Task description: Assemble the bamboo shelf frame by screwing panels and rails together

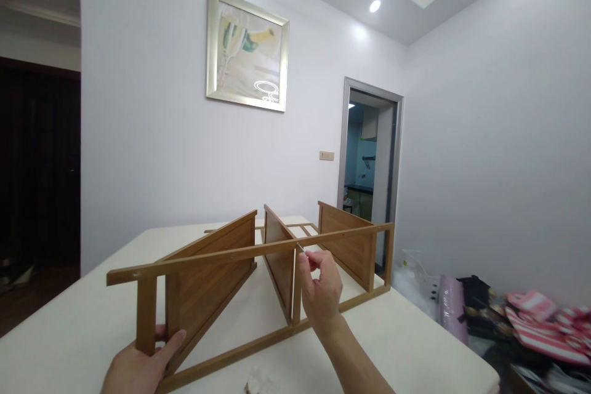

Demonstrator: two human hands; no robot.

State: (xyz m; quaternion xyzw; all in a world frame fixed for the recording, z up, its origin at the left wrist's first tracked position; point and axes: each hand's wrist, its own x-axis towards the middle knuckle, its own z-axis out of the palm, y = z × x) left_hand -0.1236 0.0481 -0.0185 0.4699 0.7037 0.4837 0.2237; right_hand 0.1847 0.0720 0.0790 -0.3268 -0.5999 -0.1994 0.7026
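A brown wooden shelf unit (pixel 277 249) lies on its side on the white table, with three slatted boards between its side frames. My left hand (pixel 143 360) grips its near left end, thumb against the shelf board (pixel 210 271) and fingers behind the short crosspiece (pixel 146 314). At the middle board (pixel 278 258), my right hand (pixel 321 283) is closed in a pinch just below the upper rail. Between its fingertips is a small thin metal piece (pixel 301 249), its tip close to the rail; its exact kind is too small to tell.
The white table (pixel 92 314) carries the shelf unit, and a crumpled clear plastic bag (pixel 261 381) lies at its near edge. Right of the table are a white basket (pixel 418 271), a purple roll (pixel 451 308) and striped red-and-white fabric (pixel 545 326). A doorway (pixel 369 166) stands behind.
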